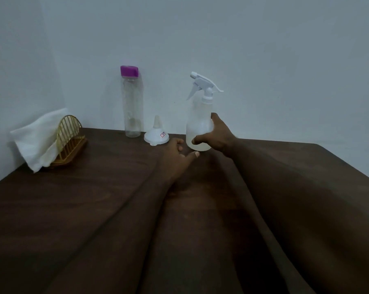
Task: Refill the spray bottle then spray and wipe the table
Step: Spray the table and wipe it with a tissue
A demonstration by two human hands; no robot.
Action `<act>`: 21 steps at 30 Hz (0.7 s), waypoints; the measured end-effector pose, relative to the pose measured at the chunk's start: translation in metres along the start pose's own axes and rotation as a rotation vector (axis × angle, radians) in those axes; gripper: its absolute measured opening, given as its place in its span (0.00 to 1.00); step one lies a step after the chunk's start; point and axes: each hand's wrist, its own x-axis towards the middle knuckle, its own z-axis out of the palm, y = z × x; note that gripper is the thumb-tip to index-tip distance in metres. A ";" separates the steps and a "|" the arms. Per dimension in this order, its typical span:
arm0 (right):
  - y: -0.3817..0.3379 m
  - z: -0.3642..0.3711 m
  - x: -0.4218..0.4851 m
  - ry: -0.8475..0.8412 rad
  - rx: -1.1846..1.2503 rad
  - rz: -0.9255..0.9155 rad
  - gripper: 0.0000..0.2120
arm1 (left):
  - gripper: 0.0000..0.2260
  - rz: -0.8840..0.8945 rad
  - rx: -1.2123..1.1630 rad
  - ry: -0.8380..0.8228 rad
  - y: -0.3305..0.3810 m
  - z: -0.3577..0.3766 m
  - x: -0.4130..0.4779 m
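- Though the light is dim, I can make out the spray bottle (199, 126) well enough: a frosted, translucent body topped by a white trigger head (202, 85), its nozzle pointing left. I cannot tell how full it is.
- It stands upright toward the back of the table (94, 198), right of centre and close to the wall (264, 60).
- Just left of it a white funnel (156, 134) sits mouth-down, spout up, with a small red-and-white sticker on its flare. Further left stands a tall clear bottle (132, 107) with a purple cap.
- I see a dark brown, wood-grained table and a plain, pale wall that meets another at the left.
- Near that corner, a gold wire holder (70, 141) carries a white cloth (35, 136).
- My right hand (219, 136) grips the spray bottle low down, thumb across the front, fingers (214, 117) curled round its right side.
- My left hand (175, 153) is just in front of the funnel, fingers loosely curled and thumb out toward the bottle's base, holding nothing. I cannot tell whether it touches the table.
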 end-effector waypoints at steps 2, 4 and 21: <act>0.009 0.000 0.009 -0.008 -0.001 0.007 0.42 | 0.26 0.001 0.001 0.015 -0.003 0.004 0.011; 0.016 -0.002 0.018 -0.017 -0.004 0.012 0.42 | 0.26 0.000 0.006 0.024 -0.004 0.008 0.021; 0.039 -0.011 0.046 -0.105 0.015 -0.055 0.46 | 0.23 -0.004 0.015 -0.008 -0.007 0.014 0.039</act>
